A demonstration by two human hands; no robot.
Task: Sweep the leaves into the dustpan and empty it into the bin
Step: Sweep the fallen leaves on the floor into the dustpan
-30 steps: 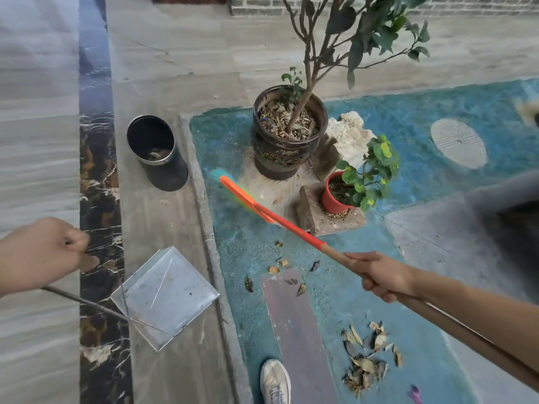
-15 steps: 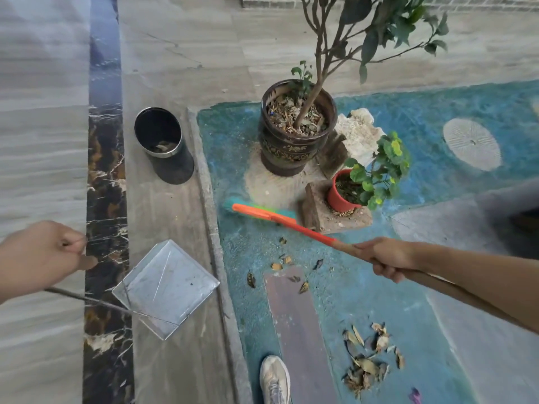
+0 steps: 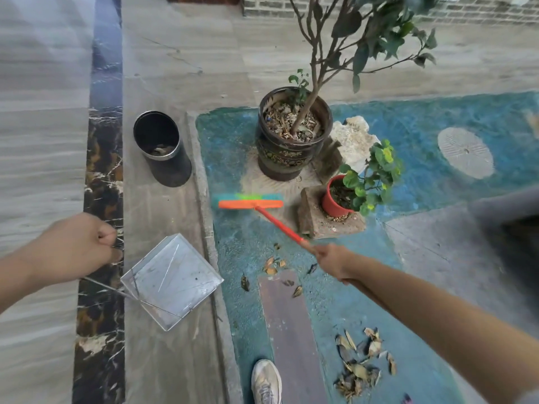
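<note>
The blue-painted floor [image 3: 408,126] is taking up most of what I am seeing, with the big dark tree pot [image 3: 291,153] standing on it. The black bin [image 3: 172,170] is sitting just beyond the kerb on the grey stone strip, some scraps already lying inside. Nearer me, on that same strip, the metal dustpan [image 3: 175,281] is lying empty. Whether it is touching the ground I cannot tell. The broom [image 3: 250,203] is reaching out with its orange head just in front of the tree pot and just beside the small red pot [image 3: 335,199]. The left hand [image 3: 75,249] is curling into a fist round the dustpan's thin wire handle, and the right hand [image 3: 332,260] is wrapping tightly round the broom stick. A few loose leaves [image 3: 272,265] are lying between broom head and dustpan, and a bigger heap [image 3: 361,363] is waiting near the shoe [image 3: 266,380]. I am judging the risks this way: a wide pull could be clipping the red pot off its block, a quick stroke could be scattering the leaves against the kerb, and a step could be crushing the heap.
</note>
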